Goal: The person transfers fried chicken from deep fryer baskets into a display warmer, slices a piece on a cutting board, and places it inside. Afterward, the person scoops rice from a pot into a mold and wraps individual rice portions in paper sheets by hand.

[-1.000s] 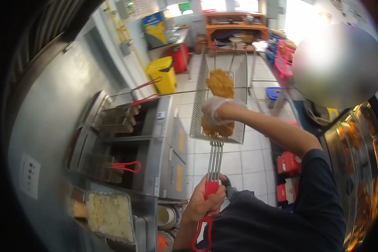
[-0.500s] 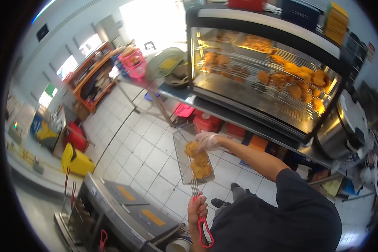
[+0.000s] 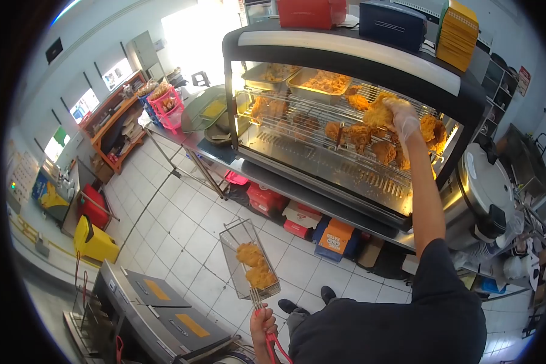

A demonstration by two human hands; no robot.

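My left hand [image 3: 262,324] is closed around the red handle [image 3: 279,350] of a wire fryer basket [image 3: 232,250], which hangs over the floor. Pieces of golden fried chicken [image 3: 256,267] lie in the basket's near part. At the heated display cabinet [image 3: 346,41], my right hand [image 3: 404,118] wears a clear glove and reaches up to the upper wire rack. Its fingers are closed on a piece of fried chicken [image 3: 379,112], partly hidden by the glove. More fried pieces [image 3: 358,138] sit on the racks around it, and metal trays [image 3: 318,91] of small fried food stand further left.
A large steel cooker [image 3: 482,182] stands right of the cabinet. Boxes [image 3: 333,238] fill the space under the counter. Fryer-side steel equipment [image 3: 164,303] is at lower left, with a yellow bin [image 3: 97,242] beyond. A pink basket [image 3: 167,109] sits at the counter's left end.
My right hand has moved from the fryer basket up to the cabinet rack with a chicken piece. The basket, still in my left hand, appears lower and further left as the view shifted.
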